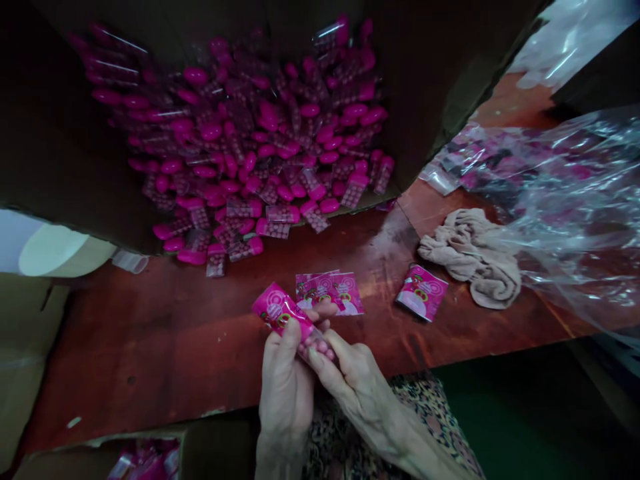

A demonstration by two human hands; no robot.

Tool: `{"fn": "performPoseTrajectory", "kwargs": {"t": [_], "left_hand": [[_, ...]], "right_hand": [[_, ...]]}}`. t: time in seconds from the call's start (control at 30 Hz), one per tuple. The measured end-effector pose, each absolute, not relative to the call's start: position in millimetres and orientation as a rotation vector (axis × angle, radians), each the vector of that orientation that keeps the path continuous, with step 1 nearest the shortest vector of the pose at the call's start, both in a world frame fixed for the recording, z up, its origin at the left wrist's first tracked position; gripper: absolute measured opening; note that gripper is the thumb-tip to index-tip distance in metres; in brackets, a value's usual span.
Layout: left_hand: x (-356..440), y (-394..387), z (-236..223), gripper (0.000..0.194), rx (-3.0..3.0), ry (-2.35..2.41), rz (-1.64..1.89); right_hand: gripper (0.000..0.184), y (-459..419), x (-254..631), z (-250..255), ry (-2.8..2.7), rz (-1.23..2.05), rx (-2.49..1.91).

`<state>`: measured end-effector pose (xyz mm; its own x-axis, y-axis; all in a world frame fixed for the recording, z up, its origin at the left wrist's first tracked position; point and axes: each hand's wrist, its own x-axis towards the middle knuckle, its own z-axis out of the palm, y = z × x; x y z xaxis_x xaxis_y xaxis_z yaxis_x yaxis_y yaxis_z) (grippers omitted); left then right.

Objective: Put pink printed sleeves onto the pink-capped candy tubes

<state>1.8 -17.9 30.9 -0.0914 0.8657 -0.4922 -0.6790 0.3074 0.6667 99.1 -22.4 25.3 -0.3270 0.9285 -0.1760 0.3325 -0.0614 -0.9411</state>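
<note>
Both hands meet over the table's front edge around one small clear container of pink candy balls (320,348). A pink printed sleeve (278,311) covers its upper end. My left hand (287,373) is closed on the sleeve, thumb on its printed face. My right hand (353,373) pinches the clear lower end, where the pink balls show. Just beyond the fingers, several flat pink printed sleeves (350,293) lie overlapped on the table. Farther right sits a small stack of the same sleeves (423,293).
A large cardboard box (440,87) on its side spills many pink-capped candy containers (270,193) onto the red table (165,347). To the right are a crumpled cloth (473,257) and a clear plastic bag (575,193). An open carton (185,453) stands below the front edge.
</note>
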Motion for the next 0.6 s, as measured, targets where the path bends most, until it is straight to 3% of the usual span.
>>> {"fn": "performPoseTrajectory", "kwargs": {"t": [0.2, 0.6], "left_hand": [[9, -14, 32, 0.015, 0.330, 1.118, 1.258], [10, -28, 28, 0.026, 0.427, 1.073, 1.229]], "right_hand": [[0.025, -29, 98, 25, -1.627, 1.354, -1.376], [0.035, -37, 98, 19, -1.411, 1.482, -1.440]]}}
